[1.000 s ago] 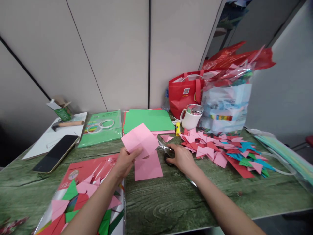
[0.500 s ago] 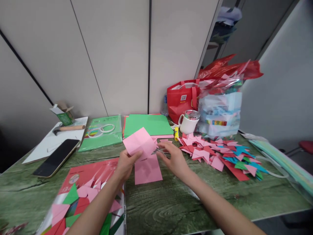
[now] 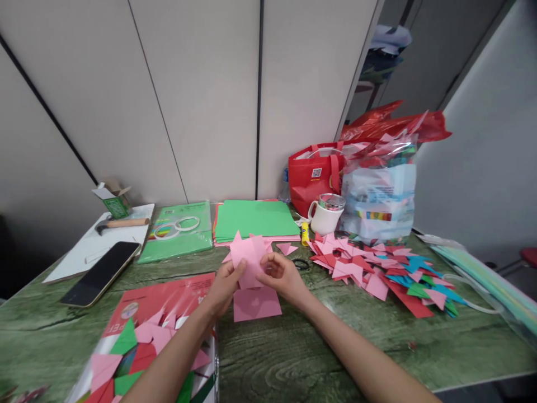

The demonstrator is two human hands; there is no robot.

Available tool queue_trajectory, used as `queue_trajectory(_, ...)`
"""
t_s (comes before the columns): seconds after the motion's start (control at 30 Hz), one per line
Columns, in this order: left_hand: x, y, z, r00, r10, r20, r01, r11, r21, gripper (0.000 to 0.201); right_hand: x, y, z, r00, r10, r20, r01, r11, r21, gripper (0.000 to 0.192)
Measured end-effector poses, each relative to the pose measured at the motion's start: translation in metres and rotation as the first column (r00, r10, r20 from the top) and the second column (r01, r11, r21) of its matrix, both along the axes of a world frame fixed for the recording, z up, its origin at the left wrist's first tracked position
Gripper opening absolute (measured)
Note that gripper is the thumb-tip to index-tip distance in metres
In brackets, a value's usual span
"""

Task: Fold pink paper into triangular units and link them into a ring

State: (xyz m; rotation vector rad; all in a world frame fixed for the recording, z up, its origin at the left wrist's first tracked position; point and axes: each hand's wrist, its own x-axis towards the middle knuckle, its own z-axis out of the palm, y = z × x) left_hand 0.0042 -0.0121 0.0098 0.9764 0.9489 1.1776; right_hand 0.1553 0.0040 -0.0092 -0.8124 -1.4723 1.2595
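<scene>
A pink sheet of paper (image 3: 250,258) is held up between my two hands over the table. My left hand (image 3: 226,284) grips its left side, thumb on the front. At its right edge, my right hand (image 3: 284,275) pinches the sheet with bent fingers. Below them a square pink sheet (image 3: 257,305) lies on the table, partly covered by the held one. Small pink folded pieces (image 3: 287,248) lie just behind. Right of my right hand rests a dark looped item (image 3: 300,264), which looks like scissors handles.
Folded paper pieces (image 3: 348,260) are heaped at the right, near a glue stick (image 3: 305,234) and white mug (image 3: 327,214). Green paper (image 3: 255,219) lies behind. At the left are a phone (image 3: 103,274), a hammer (image 3: 121,223) and a plastic packet (image 3: 168,285) topped with folded pieces.
The held sheet has turned more upright. My right hand has let go of a greyish tool and now grips the paper; the dark looped item shows on the table beside it.
</scene>
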Motion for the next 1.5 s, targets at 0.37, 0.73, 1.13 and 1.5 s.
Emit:
queue_trajectory(0.37, -0.0044, 0.0044, -0.0034, 0.924, 0.102, -0.369, -0.028, 0.979, 0.202, 0.027, -0.0035, -0.0063, -0.0008, 0.989, 0.092, -0.113, -0.102, 0.991, -0.086, 0.033)
queue_trajectory(0.73, -0.0017, 0.0035, -0.0045, 0.871, 0.100, -0.481, 0.071, 0.943, 0.324, 0.024, -0.0024, -0.0035, -0.0028, 0.996, -0.038, -0.077, 0.027, 0.989, -0.145, 0.026)
queue_trajectory(1.13, 0.0012, 0.0027, -0.0014, 0.913, 0.161, -0.374, -0.049, 0.955, 0.291, 0.030, 0.0034, 0.0012, -0.0088, 0.953, -0.185, -0.240, 0.115, 0.953, -0.279, 0.038)
queue_trajectory(1.5, -0.0033, 0.0041, 0.0010, 0.886, 0.175, -0.429, -0.103, 0.977, 0.187, 0.026, 0.0021, -0.0004, -0.0069, 0.979, -0.174, -0.105, 0.156, 0.975, -0.160, 0.021)
